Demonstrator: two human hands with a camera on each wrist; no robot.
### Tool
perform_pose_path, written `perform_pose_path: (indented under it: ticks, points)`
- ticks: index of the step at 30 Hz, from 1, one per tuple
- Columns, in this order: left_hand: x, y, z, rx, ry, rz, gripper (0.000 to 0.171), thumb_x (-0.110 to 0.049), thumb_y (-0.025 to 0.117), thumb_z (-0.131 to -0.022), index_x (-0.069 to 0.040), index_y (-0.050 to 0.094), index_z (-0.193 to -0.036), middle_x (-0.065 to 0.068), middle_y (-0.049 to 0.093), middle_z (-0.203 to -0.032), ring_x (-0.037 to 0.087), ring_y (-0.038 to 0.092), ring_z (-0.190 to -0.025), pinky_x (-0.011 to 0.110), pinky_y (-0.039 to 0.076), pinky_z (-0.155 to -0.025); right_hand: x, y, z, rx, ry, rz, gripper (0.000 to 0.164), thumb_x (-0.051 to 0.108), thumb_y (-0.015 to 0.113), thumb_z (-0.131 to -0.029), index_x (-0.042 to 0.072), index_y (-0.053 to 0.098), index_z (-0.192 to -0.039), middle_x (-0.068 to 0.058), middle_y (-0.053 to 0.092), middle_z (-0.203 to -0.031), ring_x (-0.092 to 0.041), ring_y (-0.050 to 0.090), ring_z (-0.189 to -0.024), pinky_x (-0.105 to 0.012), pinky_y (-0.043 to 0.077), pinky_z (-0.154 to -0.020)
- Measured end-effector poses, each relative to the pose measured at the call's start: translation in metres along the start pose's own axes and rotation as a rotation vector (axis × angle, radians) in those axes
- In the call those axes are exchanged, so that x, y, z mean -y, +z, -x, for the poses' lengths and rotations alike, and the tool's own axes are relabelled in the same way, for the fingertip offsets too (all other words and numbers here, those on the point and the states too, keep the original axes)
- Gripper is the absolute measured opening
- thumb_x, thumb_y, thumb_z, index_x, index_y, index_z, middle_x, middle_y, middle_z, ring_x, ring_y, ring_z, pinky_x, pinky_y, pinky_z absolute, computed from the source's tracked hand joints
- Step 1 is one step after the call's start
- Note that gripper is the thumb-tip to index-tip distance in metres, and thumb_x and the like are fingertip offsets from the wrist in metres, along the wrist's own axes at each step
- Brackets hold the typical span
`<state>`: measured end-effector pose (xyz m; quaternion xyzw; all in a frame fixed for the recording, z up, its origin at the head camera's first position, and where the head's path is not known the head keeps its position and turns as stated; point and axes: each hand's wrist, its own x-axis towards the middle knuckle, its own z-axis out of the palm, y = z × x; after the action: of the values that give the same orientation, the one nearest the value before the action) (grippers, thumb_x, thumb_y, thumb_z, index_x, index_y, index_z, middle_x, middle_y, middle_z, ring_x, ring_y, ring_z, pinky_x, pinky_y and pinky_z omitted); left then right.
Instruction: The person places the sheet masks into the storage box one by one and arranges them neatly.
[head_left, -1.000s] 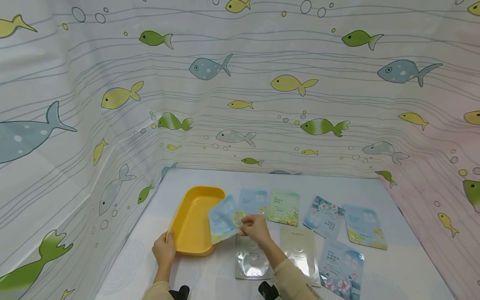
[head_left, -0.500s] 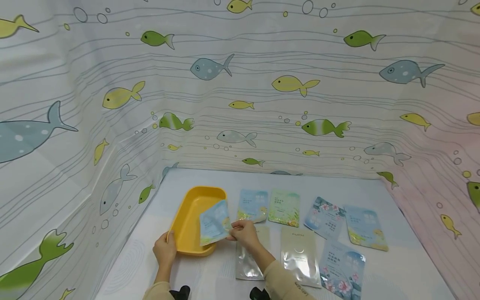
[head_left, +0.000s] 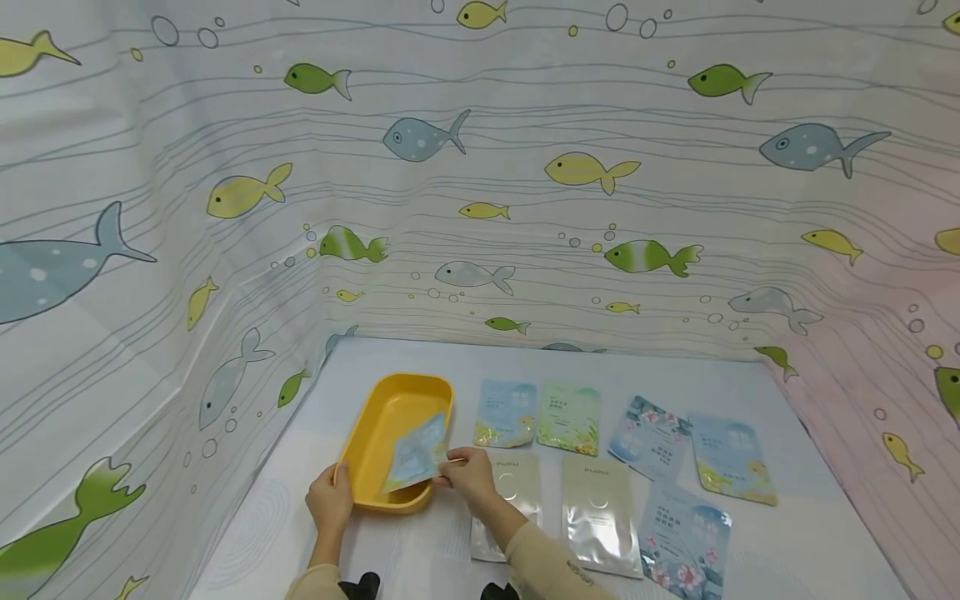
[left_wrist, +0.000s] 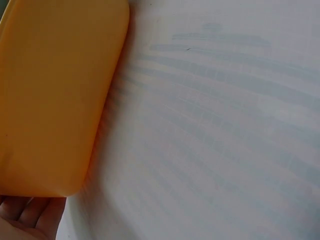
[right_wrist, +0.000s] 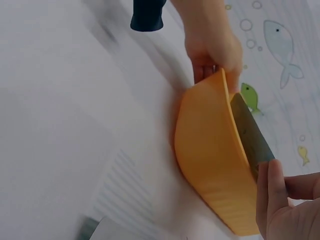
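A yellow plastic tray [head_left: 390, 417] stands on the left part of the table. My left hand [head_left: 330, 497] grips its near left rim, thumb over the edge and fingers underneath, as the right wrist view also shows. Between thumb and fingers my right hand [head_left: 472, 479] pinches the corner of a light blue sheet mask packet [head_left: 417, 454]. The packet is tilted, its far part lowered inside the tray and its held corner over the right rim. From the right wrist, the packet [right_wrist: 250, 130] shows as a dark slanted sheet behind the tray wall [right_wrist: 210, 155].
Right of the tray lie a blue packet [head_left: 506, 408], a green packet [head_left: 570, 417] and two silver packets [head_left: 600, 517], one partly behind my right arm. Farther right are two floral packets [head_left: 686, 542] and a blue-and-yellow packet [head_left: 733, 458]. A fish-print curtain [head_left: 480, 242] surrounds the table.
My right hand has moved left and slightly nearer, carrying the packet from the tray's right side to over and into it. My left hand and the tray have stayed put.
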<state>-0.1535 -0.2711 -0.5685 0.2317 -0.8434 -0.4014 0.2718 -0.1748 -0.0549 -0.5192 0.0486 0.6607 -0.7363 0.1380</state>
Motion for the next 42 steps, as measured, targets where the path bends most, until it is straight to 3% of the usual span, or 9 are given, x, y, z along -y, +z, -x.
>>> perform_pose_path:
  ticks: [18, 25, 28, 31, 35, 38, 42]
  points:
    - [0.002, 0.003, 0.0, -0.022, 0.029, -0.003, 0.024, -0.005, 0.053, -0.09, 0.016, 0.064, -0.096, 0.034, 0.064, -0.093, 0.052, 0.059, -0.087, 0.058, 0.045, -0.077, -0.004, 0.025, -0.011, -0.044, -0.009, 0.006, 0.019, -0.012, 0.064, -0.079, -0.017, 0.058, -0.096, -0.015, 0.063, -0.073, -0.015, 0.066, -0.058, -0.026, 0.056, -0.06]
    - [0.001, 0.003, 0.0, -0.034, 0.045, -0.007, 0.024, -0.004, 0.054, -0.09, 0.017, 0.064, -0.095, 0.035, 0.063, -0.092, 0.053, 0.059, -0.086, 0.059, 0.045, -0.077, -0.006, 0.033, -0.014, -0.051, -0.027, 0.102, 0.016, -0.013, 0.066, -0.075, -0.015, 0.062, -0.091, -0.013, 0.066, -0.068, -0.021, 0.068, -0.056, -0.027, 0.055, -0.057]
    - [0.002, 0.003, 0.0, -0.033, 0.049, -0.007, 0.024, -0.004, 0.054, -0.09, 0.017, 0.064, -0.095, 0.035, 0.063, -0.092, 0.053, 0.059, -0.086, 0.059, 0.045, -0.077, -0.007, 0.035, -0.014, -0.046, -0.102, 0.217, 0.018, -0.011, 0.066, -0.076, -0.016, 0.063, -0.093, -0.012, 0.066, -0.065, -0.02, 0.067, -0.054, -0.024, 0.054, -0.052]
    - [0.002, 0.003, -0.001, -0.033, 0.037, -0.008, 0.024, -0.005, 0.054, -0.09, 0.017, 0.064, -0.096, 0.035, 0.063, -0.093, 0.053, 0.059, -0.087, 0.059, 0.045, -0.077, -0.011, 0.037, -0.014, -0.021, -0.239, 0.413, 0.015, -0.008, 0.064, -0.078, -0.016, 0.064, -0.091, -0.005, 0.06, -0.054, -0.01, 0.062, -0.045, -0.017, 0.046, -0.042]
    - [0.002, 0.004, -0.001, -0.025, 0.016, -0.011, 0.025, -0.006, 0.053, -0.091, 0.017, 0.063, -0.097, 0.035, 0.063, -0.094, 0.053, 0.058, -0.089, 0.059, 0.044, -0.079, -0.012, 0.04, -0.012, -0.007, -0.383, 0.685, 0.008, -0.005, 0.062, -0.077, -0.006, 0.06, -0.068, 0.005, 0.04, -0.045, -0.001, 0.038, -0.038, -0.015, 0.028, -0.035]
    - [0.003, 0.004, -0.001, -0.021, 0.006, -0.01, 0.025, -0.006, 0.053, -0.091, 0.017, 0.063, -0.097, 0.035, 0.063, -0.095, 0.053, 0.058, -0.09, 0.059, 0.044, -0.079, -0.011, 0.042, -0.011, 0.004, -0.41, 0.785, 0.019, -0.005, 0.062, -0.075, 0.003, 0.052, -0.061, 0.004, 0.038, -0.051, -0.008, 0.032, -0.045, -0.019, 0.028, -0.038]
    - [0.003, 0.005, -0.001, -0.02, 0.006, -0.008, 0.025, -0.006, 0.053, -0.091, 0.016, 0.064, -0.097, 0.034, 0.063, -0.095, 0.053, 0.059, -0.089, 0.058, 0.045, -0.078, -0.008, 0.045, -0.009, 0.036, -0.411, 0.849, 0.019, -0.005, 0.062, -0.074, 0.005, 0.051, -0.063, 0.001, 0.045, -0.056, -0.011, 0.038, -0.048, -0.022, 0.033, -0.04]
